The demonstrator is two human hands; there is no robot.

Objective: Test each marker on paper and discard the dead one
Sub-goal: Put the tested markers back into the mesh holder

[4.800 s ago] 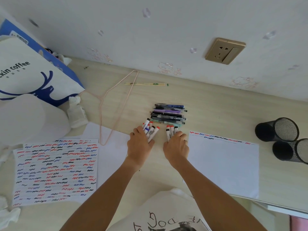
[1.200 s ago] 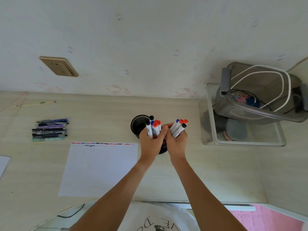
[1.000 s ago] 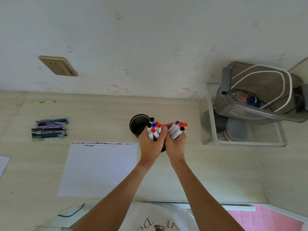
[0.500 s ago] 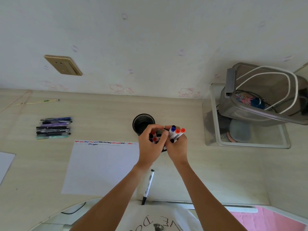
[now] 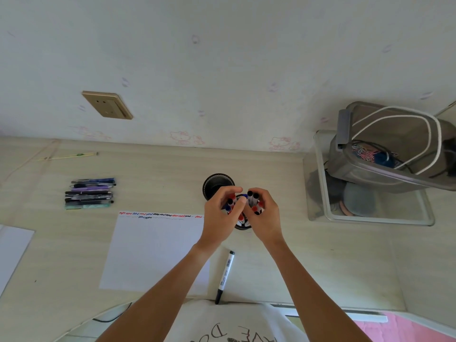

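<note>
Red, blue and black-capped markers (image 5: 243,206) stood bunched in a mesh cup (image 5: 243,226) mid-desk, left hand (image 5: 220,218) and right hand (image 5: 264,215) curled around them; one marker (image 5: 225,276) lay near the front edge.

Hands (image 5: 243,213) hide front holder (image 5: 243,226); marker (image 5: 254,204) grip unclear.

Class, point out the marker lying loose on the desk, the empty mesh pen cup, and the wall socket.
loose marker (image 5: 225,276), head view, middle of its white barrel.
empty mesh cup (image 5: 214,185), head view, its dark inside.
wall socket (image 5: 107,104), head view, centre of its gold plate.
</note>
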